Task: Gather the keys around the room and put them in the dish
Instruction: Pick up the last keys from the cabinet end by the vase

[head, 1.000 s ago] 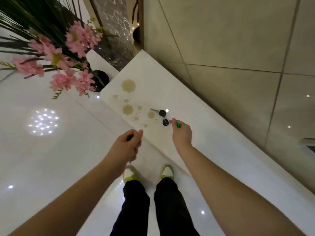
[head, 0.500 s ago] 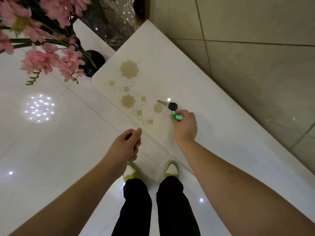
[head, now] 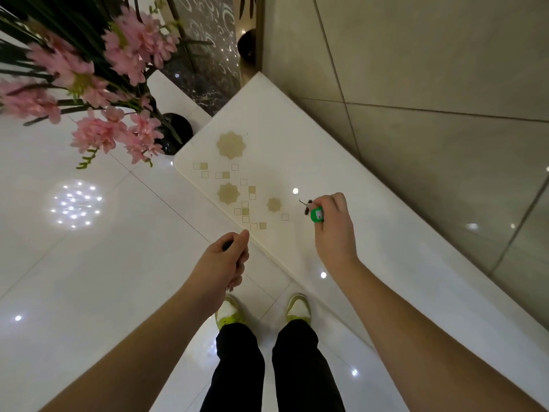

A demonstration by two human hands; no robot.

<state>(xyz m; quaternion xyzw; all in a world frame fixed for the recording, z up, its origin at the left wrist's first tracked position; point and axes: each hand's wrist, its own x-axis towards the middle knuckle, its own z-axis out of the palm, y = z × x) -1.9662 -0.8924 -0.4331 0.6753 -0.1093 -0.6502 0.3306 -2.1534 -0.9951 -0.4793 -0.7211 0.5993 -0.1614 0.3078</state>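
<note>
— Right hand (head: 332, 224) is curled shut around a key bunch (head: 312, 210), held just above the white table (head: 401, 248); I see a green plastic tag (head: 317, 215) at my knuckles, a thin silver blade poking left and a dark, blurred key head beside it.

— And the other hand?

— My left hand (head: 224, 263) is closed in a loose fist over the floor, thumb laid against the forefinger; something small and dark shows inside the curl and a bit of metal peeks out underneath, but I cannot tell what it is.

— What is the surface like?

— Glossy and smooth, with a rounded corner; beige printed rosettes (head: 230, 145) and little squares are scattered near that corner; a ceiling light glints on it beside the key.

— The room?

— Polished white floor tiles (head: 89, 278) mirror a cluster of lamps; large matte beige tiles cover the wall (head: 430, 84); pink flowers (head: 98, 135) on dark stems stand in a round black vase (head: 173, 133) beside the table corner; my black trousers and yellow-green shoes (head: 228, 313) are below.
</note>
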